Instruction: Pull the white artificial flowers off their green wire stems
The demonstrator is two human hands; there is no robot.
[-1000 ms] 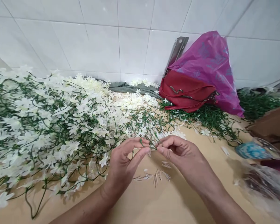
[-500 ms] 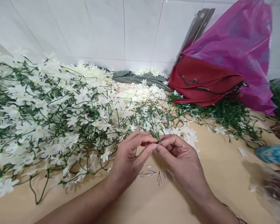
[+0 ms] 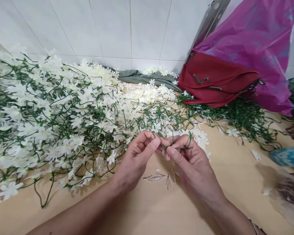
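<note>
Between both hands is a thin green plastic flower stem (image 3: 190, 138) with small branching tips. My left hand (image 3: 143, 153) pinches one part of it between thumb and forefinger. Thumb and fingers of my right hand (image 3: 189, 156) are closed on the same stem, whose forked end sticks out above the forefinger. Below the hands, several thin pale slivers (image 3: 168, 181) lie on the tabletop (image 3: 147, 212). Just behind the hands are loose green stems (image 3: 159, 112) and white artificial petals (image 3: 203, 142).
A large heap of white artificial flowers (image 3: 46, 130) on green stems fills the left. Back right, a red handbag (image 3: 217, 81) leans beside a purple plastic bag (image 3: 256, 49), with more green stems (image 3: 249, 120) below. A blue patterned item (image 3: 287, 157) and clear plastic wrapping (image 3: 291, 192) lie right.
My hands have drawn slightly apart and turned, so more of the green stem shows between them and over the right forefinger. The view has shifted slightly.
</note>
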